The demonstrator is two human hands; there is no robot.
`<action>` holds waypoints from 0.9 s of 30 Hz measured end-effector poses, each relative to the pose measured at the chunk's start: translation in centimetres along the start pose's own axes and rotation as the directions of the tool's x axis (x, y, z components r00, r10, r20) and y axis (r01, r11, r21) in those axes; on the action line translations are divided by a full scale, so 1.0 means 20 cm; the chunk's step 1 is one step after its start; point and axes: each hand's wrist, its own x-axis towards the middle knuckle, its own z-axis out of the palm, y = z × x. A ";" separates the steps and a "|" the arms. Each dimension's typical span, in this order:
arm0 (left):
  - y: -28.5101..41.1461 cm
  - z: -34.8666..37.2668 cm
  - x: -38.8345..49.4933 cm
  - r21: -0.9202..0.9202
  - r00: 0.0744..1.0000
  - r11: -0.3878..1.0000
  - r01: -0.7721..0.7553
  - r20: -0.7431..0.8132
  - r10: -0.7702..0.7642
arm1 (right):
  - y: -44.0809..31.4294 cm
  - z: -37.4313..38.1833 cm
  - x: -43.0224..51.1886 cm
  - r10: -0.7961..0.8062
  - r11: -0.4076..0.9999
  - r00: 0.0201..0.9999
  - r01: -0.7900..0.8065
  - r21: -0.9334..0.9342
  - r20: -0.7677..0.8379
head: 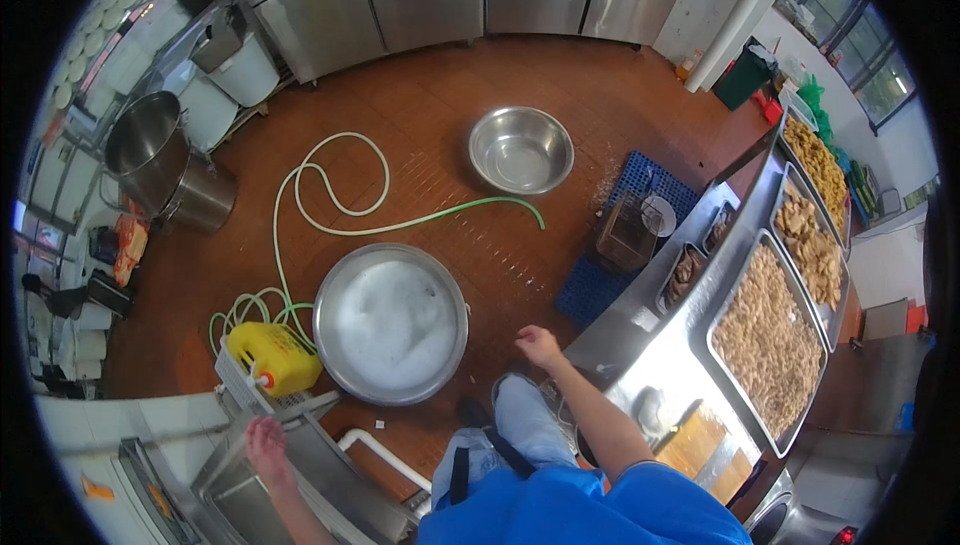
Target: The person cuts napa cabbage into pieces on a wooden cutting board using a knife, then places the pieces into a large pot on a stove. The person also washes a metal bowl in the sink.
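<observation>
My left hand (268,449) is raised over the edge of a stainless steel sink (225,496), its fingers apart and nothing in them. My right hand (538,346) hangs beside the steel worktable, with fingers curled in and no object visible in it. Between my hands, on the tiled floor, stands a large round metal basin (324,354) full of white suds; neither hand touches it. A yellow plastic jug (281,357) with a red-and-white cap lies on its side in a pale plastic crate (238,380), left of the basin.
A green hose (420,228) loops across the floor toward an empty steel bowl (521,151). Blue plastic mats (589,294) lie under a wire-mesh basket (626,234). Food trays (765,342) and a wooden board (694,444) are on the worktable (637,365). Tall stockpots (199,196) stand left.
</observation>
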 end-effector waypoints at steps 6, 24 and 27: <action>-0.46 0.59 0.41 0.340 0.927 0.908 0.244 0.193 -0.322 | 0.33 -0.27 0.86 0.527 0.840 0.846 -0.504 0.201 -0.081; -0.62 0.69 0.56 0.598 0.081 -0.228 0.768 -0.445 -0.892 | 0.43 0.27 3.82 0.510 -0.175 0.836 -0.129 0.976 0.202; -0.57 0.74 0.56 0.450 0.131 -0.160 0.879 -0.549 -0.826 | 0.40 0.20 3.85 0.569 -0.092 0.807 -0.129 0.987 0.159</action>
